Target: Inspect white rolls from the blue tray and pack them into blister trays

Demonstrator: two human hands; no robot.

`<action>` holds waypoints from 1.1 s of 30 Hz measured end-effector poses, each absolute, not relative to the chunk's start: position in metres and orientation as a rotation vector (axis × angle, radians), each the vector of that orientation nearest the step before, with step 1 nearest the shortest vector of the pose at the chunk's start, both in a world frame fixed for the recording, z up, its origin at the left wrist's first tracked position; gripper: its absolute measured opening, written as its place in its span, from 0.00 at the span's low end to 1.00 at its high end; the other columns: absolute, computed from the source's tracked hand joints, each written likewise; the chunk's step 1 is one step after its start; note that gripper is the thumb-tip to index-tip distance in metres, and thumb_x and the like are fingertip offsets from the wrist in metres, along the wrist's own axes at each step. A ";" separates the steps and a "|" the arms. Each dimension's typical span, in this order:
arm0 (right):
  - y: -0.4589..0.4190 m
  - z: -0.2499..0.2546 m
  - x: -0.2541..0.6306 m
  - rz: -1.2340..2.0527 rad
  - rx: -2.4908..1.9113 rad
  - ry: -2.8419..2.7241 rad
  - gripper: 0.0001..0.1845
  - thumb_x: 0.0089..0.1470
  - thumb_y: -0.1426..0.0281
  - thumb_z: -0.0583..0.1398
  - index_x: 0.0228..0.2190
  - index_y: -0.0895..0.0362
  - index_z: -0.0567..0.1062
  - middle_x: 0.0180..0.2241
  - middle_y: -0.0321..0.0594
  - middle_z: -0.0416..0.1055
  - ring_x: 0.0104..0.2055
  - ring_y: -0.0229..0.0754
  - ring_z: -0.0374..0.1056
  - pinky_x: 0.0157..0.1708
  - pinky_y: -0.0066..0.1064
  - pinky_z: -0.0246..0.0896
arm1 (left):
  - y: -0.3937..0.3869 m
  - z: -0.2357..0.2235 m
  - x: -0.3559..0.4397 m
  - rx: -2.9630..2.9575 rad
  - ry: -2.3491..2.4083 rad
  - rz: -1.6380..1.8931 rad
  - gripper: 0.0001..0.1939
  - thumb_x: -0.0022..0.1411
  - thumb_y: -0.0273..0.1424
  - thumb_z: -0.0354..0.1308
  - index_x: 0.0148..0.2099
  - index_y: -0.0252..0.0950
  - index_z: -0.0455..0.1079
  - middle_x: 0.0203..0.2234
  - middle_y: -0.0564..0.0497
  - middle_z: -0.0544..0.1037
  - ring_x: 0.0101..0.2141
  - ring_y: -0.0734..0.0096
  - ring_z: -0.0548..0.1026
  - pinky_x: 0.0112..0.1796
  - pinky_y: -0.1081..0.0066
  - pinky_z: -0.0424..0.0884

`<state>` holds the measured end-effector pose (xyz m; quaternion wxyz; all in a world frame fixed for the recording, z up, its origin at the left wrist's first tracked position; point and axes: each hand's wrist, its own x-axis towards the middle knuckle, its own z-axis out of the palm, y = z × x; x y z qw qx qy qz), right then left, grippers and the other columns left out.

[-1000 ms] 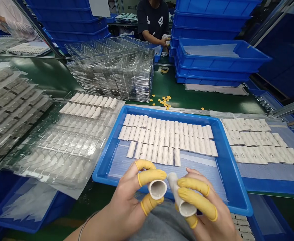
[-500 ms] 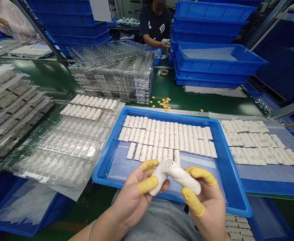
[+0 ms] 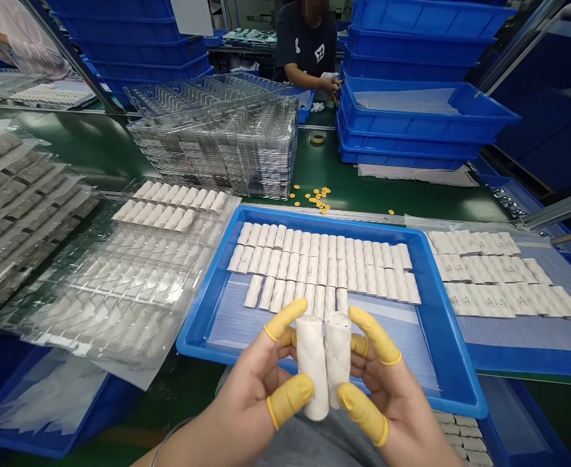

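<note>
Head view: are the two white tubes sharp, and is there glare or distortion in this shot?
Head view: the two white tubes look sharp, without visible motion blur; wide-angle distortion skews the blue tray; glare glints off the stacked clear plastic trays.

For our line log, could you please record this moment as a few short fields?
Left hand: holds an upright white cylindrical tube; yellow rubber finger cots on its fingers
Right hand: holds a second white cylindrical tube, upright beside the first
Nearby: blue plastic tray with rows of white tubes
Co-worker: person in a dark T-shirt, beyond the stacked trays
</note>
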<state>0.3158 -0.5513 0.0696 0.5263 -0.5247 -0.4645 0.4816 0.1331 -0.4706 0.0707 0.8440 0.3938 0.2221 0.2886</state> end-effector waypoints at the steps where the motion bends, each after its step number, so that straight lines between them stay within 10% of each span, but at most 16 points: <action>1: -0.552 0.071 0.316 1.181 -1.240 -1.108 0.32 0.65 0.60 0.60 0.66 0.36 0.56 0.49 0.45 0.76 0.43 0.47 0.77 0.45 0.44 0.76 | -0.470 0.073 0.132 0.835 0.464 0.590 0.31 0.67 0.31 0.61 0.66 0.62 0.59 0.53 0.48 0.73 0.33 0.76 0.76 0.36 0.71 0.74; 27: -0.544 0.086 0.321 1.592 -0.997 -0.597 0.28 0.58 0.61 0.69 0.57 0.34 0.69 0.50 0.39 0.76 0.33 0.40 0.76 0.36 0.35 0.72 | -0.465 0.074 0.124 0.772 0.481 0.550 0.30 0.65 0.30 0.63 0.66 0.55 0.62 0.49 0.45 0.74 0.48 0.57 0.73 0.42 0.63 0.76; 33: -0.545 0.083 0.321 1.622 -0.961 -0.605 0.28 0.58 0.64 0.69 0.56 0.33 0.70 0.54 0.37 0.73 0.32 0.37 0.75 0.35 0.32 0.72 | -0.466 0.075 0.127 0.731 0.443 0.524 0.31 0.62 0.29 0.66 0.64 0.57 0.64 0.51 0.49 0.73 0.36 0.73 0.77 0.38 0.69 0.75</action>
